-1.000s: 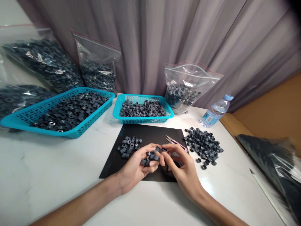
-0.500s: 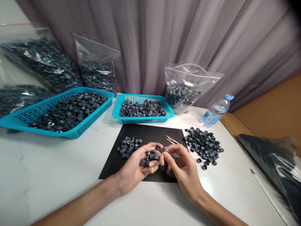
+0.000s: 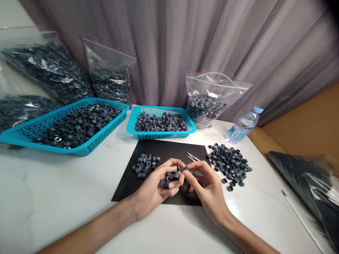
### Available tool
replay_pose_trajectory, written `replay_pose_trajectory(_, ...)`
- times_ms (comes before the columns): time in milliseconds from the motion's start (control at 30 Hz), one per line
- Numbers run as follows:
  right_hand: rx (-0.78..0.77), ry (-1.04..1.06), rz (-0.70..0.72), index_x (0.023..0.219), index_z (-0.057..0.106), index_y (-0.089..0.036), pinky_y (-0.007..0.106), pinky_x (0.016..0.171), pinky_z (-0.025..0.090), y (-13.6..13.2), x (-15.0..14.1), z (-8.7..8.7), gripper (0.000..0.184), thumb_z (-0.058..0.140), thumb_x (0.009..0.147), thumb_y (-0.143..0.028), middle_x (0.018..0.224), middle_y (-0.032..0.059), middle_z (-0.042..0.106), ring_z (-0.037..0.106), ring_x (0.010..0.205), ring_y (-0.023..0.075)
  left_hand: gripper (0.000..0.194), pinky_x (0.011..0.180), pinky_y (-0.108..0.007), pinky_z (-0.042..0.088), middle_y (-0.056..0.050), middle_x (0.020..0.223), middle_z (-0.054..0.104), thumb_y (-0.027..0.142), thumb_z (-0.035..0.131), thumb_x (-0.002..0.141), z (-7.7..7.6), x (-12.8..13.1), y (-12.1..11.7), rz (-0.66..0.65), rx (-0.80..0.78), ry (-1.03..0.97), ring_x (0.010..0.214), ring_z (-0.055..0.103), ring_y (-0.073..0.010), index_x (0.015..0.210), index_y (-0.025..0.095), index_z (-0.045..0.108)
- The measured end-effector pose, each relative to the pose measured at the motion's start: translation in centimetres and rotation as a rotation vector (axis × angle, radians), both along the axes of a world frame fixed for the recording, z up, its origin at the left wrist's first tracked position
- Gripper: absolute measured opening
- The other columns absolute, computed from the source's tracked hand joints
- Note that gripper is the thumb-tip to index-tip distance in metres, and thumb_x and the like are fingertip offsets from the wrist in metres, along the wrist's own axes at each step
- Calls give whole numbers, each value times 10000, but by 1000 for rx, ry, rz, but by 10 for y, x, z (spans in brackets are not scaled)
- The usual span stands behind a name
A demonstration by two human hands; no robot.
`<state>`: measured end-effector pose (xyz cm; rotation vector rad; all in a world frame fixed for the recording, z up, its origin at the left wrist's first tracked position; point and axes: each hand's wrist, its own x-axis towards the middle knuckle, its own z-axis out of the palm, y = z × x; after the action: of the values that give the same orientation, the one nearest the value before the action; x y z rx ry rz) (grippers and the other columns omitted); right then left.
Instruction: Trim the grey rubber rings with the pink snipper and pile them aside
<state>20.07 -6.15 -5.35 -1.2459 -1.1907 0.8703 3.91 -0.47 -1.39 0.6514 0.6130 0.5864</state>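
Note:
Over a black mat [image 3: 169,150], my left hand [image 3: 159,180] is curled around several small dark grey rings [image 3: 171,177]. My right hand [image 3: 208,185] pinches one grey ring [image 3: 186,169] between thumb and forefinger, right against the left fingertips. Its other fingers bend beneath and are partly hidden. A loose pile of thick grey rings [image 3: 145,164] lies on the mat left of my hands. Small pink-handled snips [image 3: 192,157] rest behind my right hand. To the right, on the white table, spreads a heap of thinner dark rings [image 3: 230,164].
Two blue baskets [image 3: 162,134] [image 3: 87,147] full of grey rings stand behind and at left. Zip bags [image 3: 111,76] [image 3: 212,102] of rings lean against the curtain [image 3: 164,53]. At right are a water bottle [image 3: 242,127], a cardboard box [image 3: 304,120], a black plastic bag [image 3: 304,180] and a pale pointed strip [image 3: 302,220].
Both hands stay nearly in place. The fingertips shift slightly around the pinched ring, and the rings in my left hand have settled a little differently.

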Motion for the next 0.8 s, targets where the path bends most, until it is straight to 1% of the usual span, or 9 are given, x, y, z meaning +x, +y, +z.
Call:
replay_pose_trajectory(233,6,-28,-2,1005,635,-216,213,516,480,-1,1,2,213,684,897,-393,926,24,645,587,632,107,157,487,-172,236,-20,656,546,171,525,898,2,0,-2,28,-52,6,546,336,-73,973,140,659)
replay_pose_trajectory(367,14,-20,-37,1003,633,-210,210,501,488,1,2,0,232,688,891,-405,943,35,641,605,648,114,157,489,-171,251,-47,654,587,163,538,885,3,0,-2,66,-87,15,545,358,-74,961,120,669)
replay_pose_trajectory(467,12,-21,-67,1011,631,-209,211,489,498,2,3,-2,252,689,886,-420,948,44,638,615,652,122,153,486,-168,247,-56,651,600,160,542,879,3,1,-2,72,-107,22,534,354,-70,944,113,672)
replay_pose_trajectory(633,-5,-38,-40,1003,637,-210,210,475,488,1,1,0,242,663,905,-429,882,26,638,577,565,98,139,484,-171,227,-49,654,595,173,552,882,-1,0,-4,49,-102,1,539,342,-71,944,123,665)
replay_pose_trajectory(800,-3,-99,-25,979,640,-204,218,498,488,0,-1,0,235,641,920,-431,817,22,634,584,592,118,126,474,-181,199,-53,634,602,194,557,881,-6,1,-5,110,-95,29,542,313,-83,943,133,648)
